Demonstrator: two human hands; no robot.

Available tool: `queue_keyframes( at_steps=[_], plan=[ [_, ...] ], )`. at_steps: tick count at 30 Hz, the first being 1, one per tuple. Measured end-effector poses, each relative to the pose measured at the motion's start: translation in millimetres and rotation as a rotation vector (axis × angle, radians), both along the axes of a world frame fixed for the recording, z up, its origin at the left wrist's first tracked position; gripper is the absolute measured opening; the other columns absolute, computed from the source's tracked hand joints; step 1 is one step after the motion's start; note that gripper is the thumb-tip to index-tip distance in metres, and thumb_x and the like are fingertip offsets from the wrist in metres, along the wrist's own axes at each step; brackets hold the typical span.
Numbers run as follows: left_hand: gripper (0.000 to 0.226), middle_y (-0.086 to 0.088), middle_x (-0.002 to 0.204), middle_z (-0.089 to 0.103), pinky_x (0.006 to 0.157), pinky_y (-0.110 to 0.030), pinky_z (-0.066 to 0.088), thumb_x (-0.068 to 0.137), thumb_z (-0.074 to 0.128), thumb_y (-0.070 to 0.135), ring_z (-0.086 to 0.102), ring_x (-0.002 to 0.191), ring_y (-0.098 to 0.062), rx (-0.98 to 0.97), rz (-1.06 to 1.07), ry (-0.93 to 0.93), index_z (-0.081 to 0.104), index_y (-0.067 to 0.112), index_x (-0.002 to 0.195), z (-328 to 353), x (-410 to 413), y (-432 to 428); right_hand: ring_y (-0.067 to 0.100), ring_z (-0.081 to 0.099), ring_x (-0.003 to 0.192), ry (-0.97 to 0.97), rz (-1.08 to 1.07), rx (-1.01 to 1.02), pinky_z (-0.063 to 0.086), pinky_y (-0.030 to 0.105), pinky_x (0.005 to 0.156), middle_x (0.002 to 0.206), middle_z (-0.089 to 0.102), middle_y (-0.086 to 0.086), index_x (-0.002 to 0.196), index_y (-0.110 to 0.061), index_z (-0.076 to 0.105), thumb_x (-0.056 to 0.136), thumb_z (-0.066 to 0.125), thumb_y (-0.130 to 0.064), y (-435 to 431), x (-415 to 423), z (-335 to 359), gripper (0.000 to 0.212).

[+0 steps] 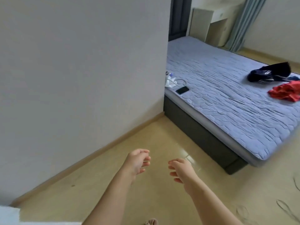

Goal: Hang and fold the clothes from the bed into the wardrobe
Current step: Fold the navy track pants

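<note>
You are between garments, by the look of it: both hands are empty, so the step in hand seems to be the walk to the bed [227,103] for the next piece; your left hand [138,161] and right hand [180,169] hang out in front of you over the floor [146,135], fingers loosely curled and gripping nothing, the two hands near each other but not touching.

Two pieces are left on the mattress, both toward the bed's far side edge and well apart from your hands; a dark garment [269,73] with white stripes lies crumpled there, and a red garment [285,93] lies bunched just beside it, nearer the foot and partly cut off by the picture's right border; whether the two touch you cannot tell.

The next move calls for stepping round the foot corner or leaning across the bed, then taking one piece by a single layer so that it lifts free of the other; the wardrobe is out of view.

A phone [182,90] and a cable [180,82] sit on the near edge beside the wall [81,78]; keep clear of them.
</note>
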State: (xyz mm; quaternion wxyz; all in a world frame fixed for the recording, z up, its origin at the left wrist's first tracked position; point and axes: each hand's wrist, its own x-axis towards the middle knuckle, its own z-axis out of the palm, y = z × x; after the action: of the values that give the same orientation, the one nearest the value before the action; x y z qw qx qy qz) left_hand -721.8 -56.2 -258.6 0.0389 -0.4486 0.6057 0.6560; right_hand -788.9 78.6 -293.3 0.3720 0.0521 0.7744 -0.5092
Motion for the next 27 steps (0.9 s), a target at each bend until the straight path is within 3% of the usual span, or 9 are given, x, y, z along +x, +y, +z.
queue_keyframes(
  at_steps=[12, 19, 27],
  plan=[
    [0.016, 0.003, 0.081, 0.060, 0.064, -0.024, 0.039, 0.094, 0.043, 0.013, 0.056, 0.073, -0.011, -0.032, -0.573, 0.040, 0.057, 0.019, 0.091, -8, -142, 81, 0.015, 0.054, 0.073, 0.007, -0.511, 0.039, 0.040, 0.024, 0.060, 0.086, 0.058, 0.000, 0.089, -0.018, 0.060, 0.092, 0.045, -0.013, 94, -58, 0, 0.016],
    [0.014, 0.003, 0.083, 0.062, 0.063, -0.023, 0.039, 0.094, 0.044, 0.013, 0.058, 0.073, -0.011, -0.059, -0.831, 0.023, 0.056, 0.021, 0.092, -18, -214, 197, 0.014, 0.052, 0.069, -0.026, -0.752, -0.005, 0.039, 0.024, 0.061, 0.083, 0.057, 0.000, 0.085, -0.019, 0.058, 0.091, 0.044, -0.013, 200, -94, -6, 0.017],
    [0.016, 0.001, 0.077, 0.060, 0.056, -0.021, 0.036, 0.093, 0.044, 0.009, 0.053, 0.066, -0.010, 0.008, -0.922, 0.020, 0.057, 0.017, 0.095, -14, -303, 365, 0.016, 0.048, 0.065, 0.005, -0.857, 0.023, 0.033, 0.021, 0.054, 0.077, 0.054, 0.001, 0.087, -0.016, 0.059, 0.091, 0.046, -0.012, 355, -166, -1, 0.014]
  ],
)
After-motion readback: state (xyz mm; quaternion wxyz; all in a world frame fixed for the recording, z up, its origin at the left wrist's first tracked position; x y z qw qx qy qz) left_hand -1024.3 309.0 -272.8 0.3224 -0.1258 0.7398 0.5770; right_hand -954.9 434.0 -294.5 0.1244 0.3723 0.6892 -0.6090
